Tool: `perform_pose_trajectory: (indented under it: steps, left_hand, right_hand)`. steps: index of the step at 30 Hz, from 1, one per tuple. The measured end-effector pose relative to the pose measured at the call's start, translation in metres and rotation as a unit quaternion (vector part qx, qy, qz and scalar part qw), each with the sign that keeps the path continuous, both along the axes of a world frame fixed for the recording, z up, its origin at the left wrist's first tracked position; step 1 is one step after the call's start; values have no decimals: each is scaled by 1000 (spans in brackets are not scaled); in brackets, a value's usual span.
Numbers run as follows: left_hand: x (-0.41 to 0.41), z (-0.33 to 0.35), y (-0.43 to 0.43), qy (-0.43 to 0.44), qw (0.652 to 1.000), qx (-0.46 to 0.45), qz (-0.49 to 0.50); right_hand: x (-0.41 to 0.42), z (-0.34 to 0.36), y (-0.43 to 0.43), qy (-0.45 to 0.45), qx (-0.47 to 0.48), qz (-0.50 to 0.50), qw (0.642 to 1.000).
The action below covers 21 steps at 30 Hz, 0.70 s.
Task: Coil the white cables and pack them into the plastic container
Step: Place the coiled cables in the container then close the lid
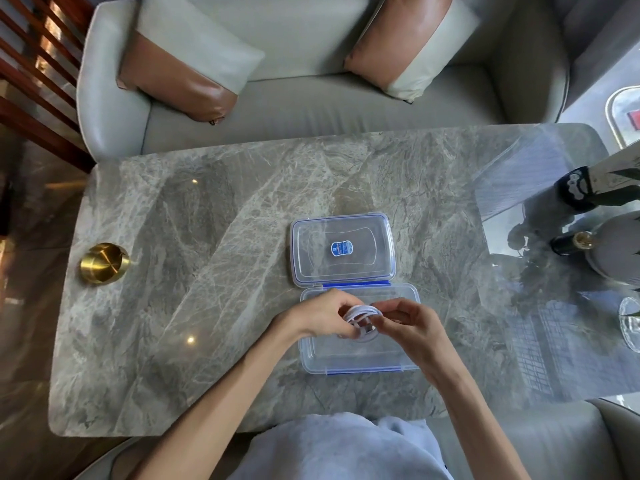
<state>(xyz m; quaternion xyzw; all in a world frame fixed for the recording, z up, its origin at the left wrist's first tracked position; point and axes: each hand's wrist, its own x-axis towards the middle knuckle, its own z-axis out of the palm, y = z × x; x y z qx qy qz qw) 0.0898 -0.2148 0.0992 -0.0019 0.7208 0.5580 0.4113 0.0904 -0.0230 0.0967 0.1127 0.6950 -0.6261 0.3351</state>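
White cable (363, 311), wound into a small coil, pinched between the left hand (325, 315) and right hand (412, 323) just above the open plastic container (311, 362), near the table's (207, 271) near edge. Coiling appears nearly done; setting it inside and closing the lid (343, 251), folded back beyond, remain. Brass bowl (102, 263) at left edge, bottles (571, 242) at right edge; neither obstructs.

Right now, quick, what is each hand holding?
Left hand: grips the coiled white cable.
Right hand: pinches the other side of the same coil.
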Motion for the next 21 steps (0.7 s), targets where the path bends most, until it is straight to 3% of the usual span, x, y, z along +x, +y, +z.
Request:
perform_pose_trajectory:
  steps: [4,10,16,21]
  left_hand:
    - [-4,-1,-4,-49,998,40,-7]
    - [2,-8,-5,-172,966,168,96]
    - [-4,-14,3,-56,995,41,67]
    - [-1,-31,10,20,992,-107,70]
  right_hand:
    - [-3,0,5,-39,-33,6,999]
    - [-17,4,9,-64,-31,28,997]
    - [-21,1,10,-65,-4,42,997]
    - [-16,-7,7,-78,-4,47,996]
